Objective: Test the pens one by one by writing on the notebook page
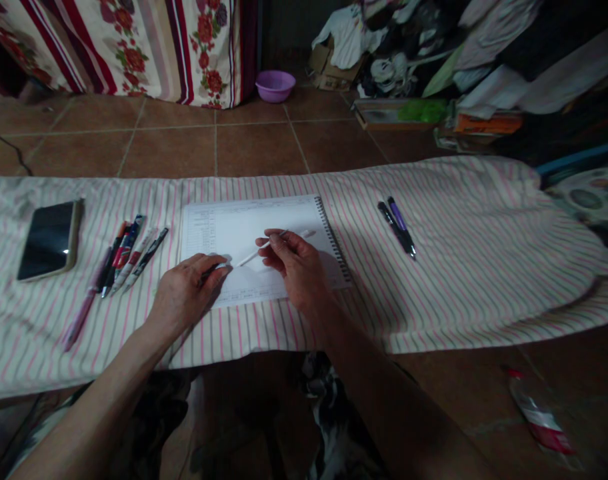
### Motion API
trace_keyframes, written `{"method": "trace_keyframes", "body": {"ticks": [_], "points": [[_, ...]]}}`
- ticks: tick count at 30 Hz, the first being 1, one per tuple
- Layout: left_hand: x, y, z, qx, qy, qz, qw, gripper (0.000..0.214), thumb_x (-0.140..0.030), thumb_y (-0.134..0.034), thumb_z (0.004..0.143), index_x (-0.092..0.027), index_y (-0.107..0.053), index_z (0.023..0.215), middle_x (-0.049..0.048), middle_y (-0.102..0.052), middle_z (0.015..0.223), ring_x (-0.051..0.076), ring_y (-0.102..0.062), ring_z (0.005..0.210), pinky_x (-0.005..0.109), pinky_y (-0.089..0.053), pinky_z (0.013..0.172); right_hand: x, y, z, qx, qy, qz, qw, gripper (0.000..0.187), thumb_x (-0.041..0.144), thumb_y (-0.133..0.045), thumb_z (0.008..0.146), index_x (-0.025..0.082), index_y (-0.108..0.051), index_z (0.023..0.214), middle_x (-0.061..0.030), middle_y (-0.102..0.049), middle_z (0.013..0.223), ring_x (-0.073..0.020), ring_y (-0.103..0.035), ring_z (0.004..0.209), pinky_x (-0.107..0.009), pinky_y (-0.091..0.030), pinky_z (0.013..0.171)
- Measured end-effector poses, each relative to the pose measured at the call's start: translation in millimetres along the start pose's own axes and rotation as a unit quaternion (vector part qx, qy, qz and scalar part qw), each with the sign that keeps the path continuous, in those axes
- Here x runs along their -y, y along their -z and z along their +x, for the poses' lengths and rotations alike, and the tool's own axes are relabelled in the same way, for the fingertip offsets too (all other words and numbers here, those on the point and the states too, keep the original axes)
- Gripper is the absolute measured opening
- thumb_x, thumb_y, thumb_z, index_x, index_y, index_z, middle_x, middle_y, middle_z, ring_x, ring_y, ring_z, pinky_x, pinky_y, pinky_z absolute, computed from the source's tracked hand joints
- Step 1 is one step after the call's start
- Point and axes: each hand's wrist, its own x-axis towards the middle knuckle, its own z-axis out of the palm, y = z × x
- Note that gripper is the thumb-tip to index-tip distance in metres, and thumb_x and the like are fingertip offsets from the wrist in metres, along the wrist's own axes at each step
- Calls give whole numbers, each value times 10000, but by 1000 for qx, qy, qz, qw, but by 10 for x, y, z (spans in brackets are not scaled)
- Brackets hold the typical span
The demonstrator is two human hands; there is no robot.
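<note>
A spiral-bound notebook with printed pages lies on the striped cloth, under both hands. Over its right half, my right hand pinches a thin white pen refill, which slants down to the left. A whitish piece shows just behind those fingers; whether it is held or lying there I cannot tell. My left hand is closed at the notebook's lower left, gripping a dark pen part with a pale end. The fingers hide much of it. The refill's lower end points towards the left fingertips.
Several pens lie left of the notebook, beside a phone. Two more pens rest to its right. On the tiled floor are a purple basin, a bottle and piled clutter behind. A floral curtain hangs at the back.
</note>
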Motion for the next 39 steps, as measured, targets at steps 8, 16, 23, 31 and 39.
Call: {"method": "trace_keyframes", "body": {"ticks": [8, 16, 23, 31, 39], "points": [[-36, 7, -6, -9, -46, 74, 996, 305, -367, -425, 881, -193, -660, 969, 62, -675, 897, 199, -628, 807, 280, -481, 626, -25, 7, 17, 2, -2, -1, 1000, 165, 323, -668, 693, 191, -655, 791, 5, -681, 756, -60, -577, 602, -192, -502, 588], [-29, 10, 5, -7, -14, 32, 999, 299, -387, -449, 871, -198, -661, 965, 41, -679, 868, 174, -640, 751, 262, -475, 625, -62, -10, 26, -4, -6, 23, 1000, 147, 301, -678, 684, 181, -656, 765, 9, -676, 751, -53, -570, 597, -206, -507, 632], [3, -14, 4, -6, -21, 17, 1000, 318, -406, -427, 879, -202, -664, 938, 50, -689, 871, 178, -647, 767, 274, -482, 651, -105, -25, 25, 1, -7, 40, 999, 135, 260, -689, 667, 183, -650, 771, 11, -674, 756, -62, -583, 638, -226, -511, 694], [15, -29, 4, -15, -12, -28, 999, 309, -427, -446, 869, -206, -650, 942, 44, -681, 878, 170, -643, 772, 273, -477, 662, -128, -45, 6, 1, -2, 41, 999, 122, 261, -675, 681, 183, -649, 771, 7, -669, 740, -70, -588, 638, -240, -521, 688], [15, -21, 12, -16, -8, -28, 999, 335, -443, -431, 870, -195, -647, 936, 42, -671, 842, 169, -636, 734, 271, -470, 634, -129, -58, -11, 4, -1, 49, 999, 111, 257, -668, 692, 180, -647, 769, 2, -672, 740, -73, -593, 647, -248, -524, 703]]}}
